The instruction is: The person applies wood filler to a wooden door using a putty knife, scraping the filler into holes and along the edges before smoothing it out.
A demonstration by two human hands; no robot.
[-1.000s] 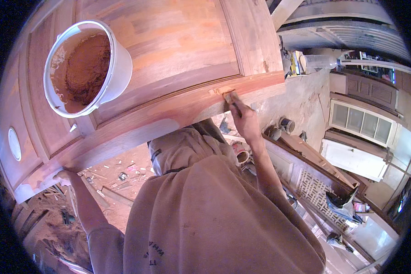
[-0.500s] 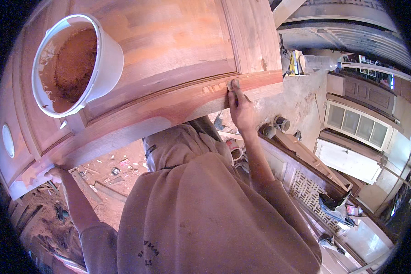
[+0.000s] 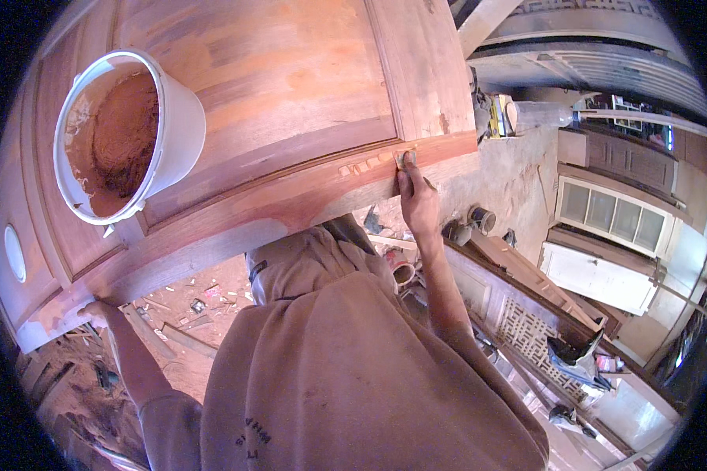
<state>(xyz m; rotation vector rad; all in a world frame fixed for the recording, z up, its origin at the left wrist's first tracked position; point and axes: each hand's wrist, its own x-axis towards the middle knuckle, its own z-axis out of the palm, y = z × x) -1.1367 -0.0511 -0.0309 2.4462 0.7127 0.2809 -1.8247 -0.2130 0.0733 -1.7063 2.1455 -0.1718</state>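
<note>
A large panelled wooden door (image 3: 267, 188) lies flat in front of me, with orange-brown smears over its pale wood. My right hand (image 3: 421, 202) pinches a small pale flat pad (image 3: 405, 159) against the near rail, by its right end. Just left of the pad, short ridges of orange filler (image 3: 361, 167) mark the wood. At the door's near left edge, my left hand (image 3: 96, 312) grips the wood; some of its fingers are hidden. A white bucket (image 3: 182, 129), partly filled with reddish-brown paste, stands on the left half of the door.
A white round lid (image 3: 14, 253) lies at the far left of the door. Below, wood scraps and offcuts (image 3: 184, 339) litter the dusty floor. To the right are a paint-stained can (image 3: 481, 217), a clear plastic bottle (image 3: 538, 115), long boards and a window frame (image 3: 614, 206).
The door and bucket sit slightly lower and further left in view. My right hand has shifted a little with the pad, staying on the near rail. My left hand keeps its place at the edge.
</note>
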